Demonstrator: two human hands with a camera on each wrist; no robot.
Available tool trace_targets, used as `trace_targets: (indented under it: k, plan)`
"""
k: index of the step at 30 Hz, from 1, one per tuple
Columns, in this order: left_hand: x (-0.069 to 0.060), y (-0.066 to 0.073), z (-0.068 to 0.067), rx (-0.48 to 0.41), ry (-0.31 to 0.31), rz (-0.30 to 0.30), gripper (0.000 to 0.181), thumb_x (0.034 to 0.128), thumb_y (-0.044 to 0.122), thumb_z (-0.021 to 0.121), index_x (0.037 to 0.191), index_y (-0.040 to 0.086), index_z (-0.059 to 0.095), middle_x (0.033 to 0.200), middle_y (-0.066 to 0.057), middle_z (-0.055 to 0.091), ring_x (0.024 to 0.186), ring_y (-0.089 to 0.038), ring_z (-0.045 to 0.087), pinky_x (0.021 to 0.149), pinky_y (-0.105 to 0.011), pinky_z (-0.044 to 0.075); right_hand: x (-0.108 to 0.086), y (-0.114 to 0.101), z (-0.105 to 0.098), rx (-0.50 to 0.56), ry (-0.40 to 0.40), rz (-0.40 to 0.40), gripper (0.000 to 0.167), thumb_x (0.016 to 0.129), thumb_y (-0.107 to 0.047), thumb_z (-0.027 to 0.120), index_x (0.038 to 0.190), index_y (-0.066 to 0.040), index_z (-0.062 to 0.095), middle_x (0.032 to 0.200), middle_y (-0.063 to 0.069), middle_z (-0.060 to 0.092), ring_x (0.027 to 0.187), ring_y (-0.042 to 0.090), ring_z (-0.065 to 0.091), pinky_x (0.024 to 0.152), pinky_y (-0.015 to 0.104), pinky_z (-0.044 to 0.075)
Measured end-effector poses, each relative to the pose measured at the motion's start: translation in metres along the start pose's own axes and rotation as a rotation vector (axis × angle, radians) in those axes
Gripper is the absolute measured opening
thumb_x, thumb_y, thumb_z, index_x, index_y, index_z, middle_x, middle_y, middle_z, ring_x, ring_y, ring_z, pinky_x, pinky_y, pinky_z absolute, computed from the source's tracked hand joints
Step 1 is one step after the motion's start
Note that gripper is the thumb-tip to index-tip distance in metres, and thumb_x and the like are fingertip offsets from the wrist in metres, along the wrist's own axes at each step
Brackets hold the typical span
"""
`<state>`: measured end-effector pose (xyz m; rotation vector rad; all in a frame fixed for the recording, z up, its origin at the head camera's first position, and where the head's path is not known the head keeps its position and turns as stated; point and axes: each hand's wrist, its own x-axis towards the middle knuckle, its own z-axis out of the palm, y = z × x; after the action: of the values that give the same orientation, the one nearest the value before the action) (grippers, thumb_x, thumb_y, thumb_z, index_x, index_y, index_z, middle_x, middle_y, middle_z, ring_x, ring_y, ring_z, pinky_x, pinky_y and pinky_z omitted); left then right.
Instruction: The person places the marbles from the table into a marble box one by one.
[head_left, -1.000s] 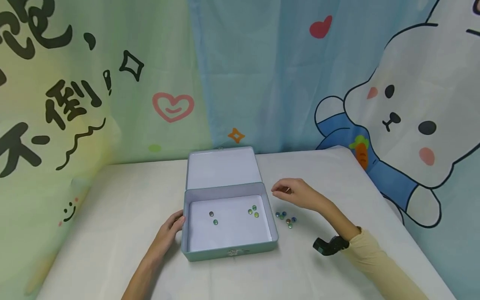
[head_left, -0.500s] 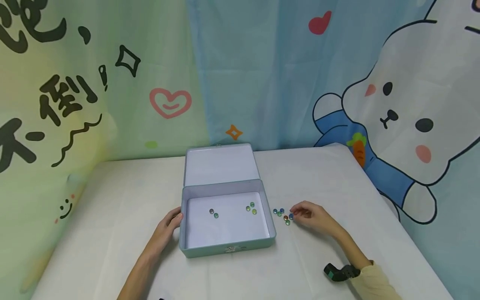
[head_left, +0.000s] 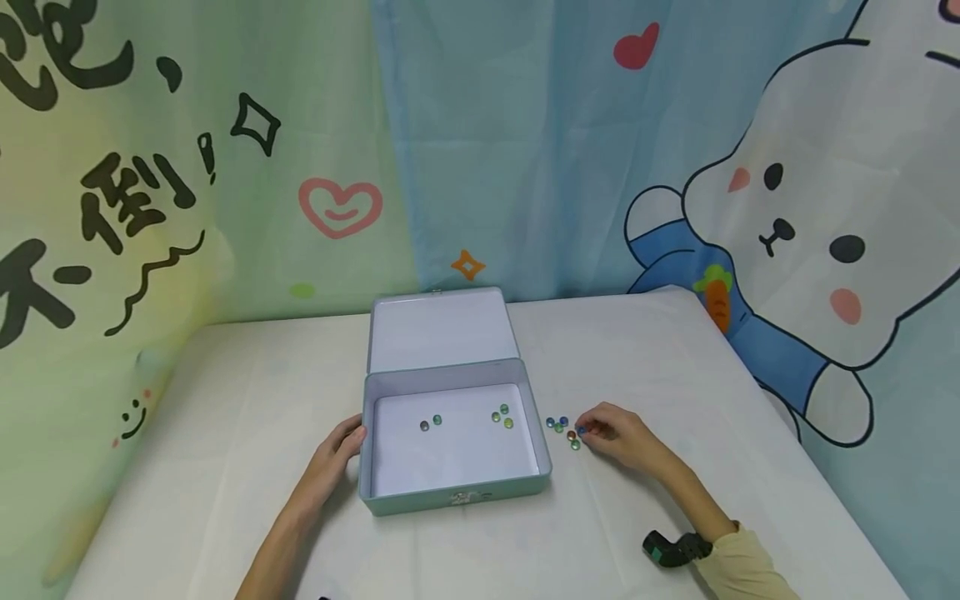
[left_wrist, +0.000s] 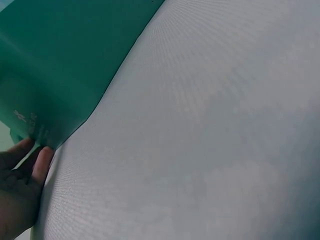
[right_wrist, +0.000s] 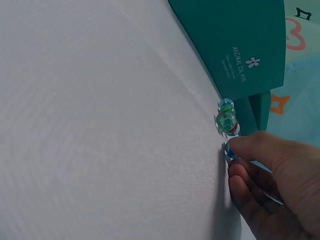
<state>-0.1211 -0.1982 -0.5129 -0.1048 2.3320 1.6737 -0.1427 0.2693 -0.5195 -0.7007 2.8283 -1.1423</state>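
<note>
A light green tin box stands on the white table, its lid laid back behind it. Several glass marbles lie inside, a pair at the left and a small group at the right. My left hand touches the box's left side with its fingertips; the left wrist view shows them against the green wall. To the right of the box, my right hand pinches a blue marble between thumb and fingers, low at the tabletop. Beside it lie several loose marbles, some partly overlapping in the right wrist view.
White cloth covers the table. A printed curtain with a cartoon rabbit hangs along the back and sides. A black wrist device sits on the right forearm.
My right hand has come down from beside the box's back right corner to the loose marbles and taken hold of a blue one. Inside the box, a green marble has rolled backward. The left hand stays.
</note>
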Motion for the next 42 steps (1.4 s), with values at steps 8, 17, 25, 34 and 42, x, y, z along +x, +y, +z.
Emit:
trace_targets:
  k: [8,17,25,34,42]
  plan:
    - [0.001,0.001,0.0,0.014,0.006,-0.012,0.06,0.0991,0.052,0.041,0.147,0.016,0.037,0.149,-0.015,0.045,0.129,-0.037,0.051,0.114,-0.063,0.024,0.0,0.001,0.003,0.024,0.03,0.07,0.016,0.087,-0.004,0.068,0.103,-0.004,0.067,0.09,0.0,0.064,0.079,-0.003,0.052,0.069,0.019,0.05]
    - [0.0,0.001,0.001,0.005,-0.01,-0.009,0.059,0.0993,0.051,0.041,0.147,0.017,0.037,0.15,-0.015,0.044,0.131,-0.038,0.049,0.114,-0.064,0.022,-0.002,0.007,0.001,0.107,0.021,0.197,0.018,0.092,-0.017,0.066,0.107,-0.007,0.066,0.092,0.001,0.066,0.08,0.001,0.056,0.071,0.019,0.05]
    - [0.0,0.001,0.0,-0.011,-0.001,-0.009,0.058,0.0992,0.051,0.042,0.146,0.017,0.039,0.149,-0.014,0.045,0.131,-0.037,0.049,0.115,-0.062,0.023,0.005,0.005,-0.003,0.134,0.024,0.204,0.016,0.091,-0.013,0.066,0.106,-0.005,0.066,0.089,0.002,0.065,0.078,0.003,0.055,0.07,0.018,0.05]
    - [0.0,0.0,0.001,-0.006,0.003,-0.003,0.058,0.0992,0.051,0.043,0.146,0.017,0.039,0.148,-0.014,0.046,0.131,-0.037,0.049,0.114,-0.062,0.024,0.018,-0.003,-0.011,0.09,0.057,0.162,0.016,0.092,-0.011,0.065,0.107,-0.006,0.066,0.095,0.004,0.068,0.08,0.003,0.055,0.072,0.019,0.051]
    - [0.001,-0.001,0.001,-0.014,0.015,-0.003,0.058,0.0992,0.049,0.043,0.146,0.016,0.04,0.148,-0.014,0.047,0.13,-0.037,0.05,0.114,-0.061,0.025,0.041,-0.03,-0.029,0.087,0.055,0.072,0.016,0.092,-0.012,0.066,0.106,-0.004,0.067,0.093,0.006,0.068,0.082,0.006,0.056,0.074,0.02,0.051]
